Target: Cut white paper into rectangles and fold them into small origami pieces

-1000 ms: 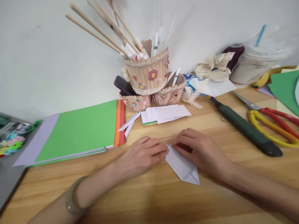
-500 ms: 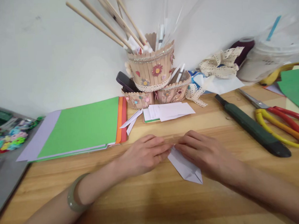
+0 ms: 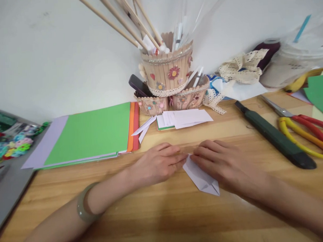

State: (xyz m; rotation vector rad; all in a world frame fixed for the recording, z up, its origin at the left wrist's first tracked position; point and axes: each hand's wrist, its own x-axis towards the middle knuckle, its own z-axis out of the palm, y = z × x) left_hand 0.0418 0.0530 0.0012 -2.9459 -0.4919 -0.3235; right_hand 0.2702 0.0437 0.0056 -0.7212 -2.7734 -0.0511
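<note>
A folded white paper is held against the wooden table at the middle of the near area, its far tip lying between the two hands and its pointed near corner left uncovered. At that tip, the paper is touched by the fingertips of the left hand, whose fingers are drawn close together; whether the tip is pinched cannot be told. The paper's right side is covered by the right hand, its fingers laid side by side and bent over the sheet; whether a pinch is made beneath them cannot be told. A bangle is worn on the left wrist.

Beyond the hands, white paper slips are stacked before craft-stick pots, with folded white strips set just beside them. Coloured sheets are piled at the far left. To the right, a dark green tool is placed near scissors with red and yellow handles.
</note>
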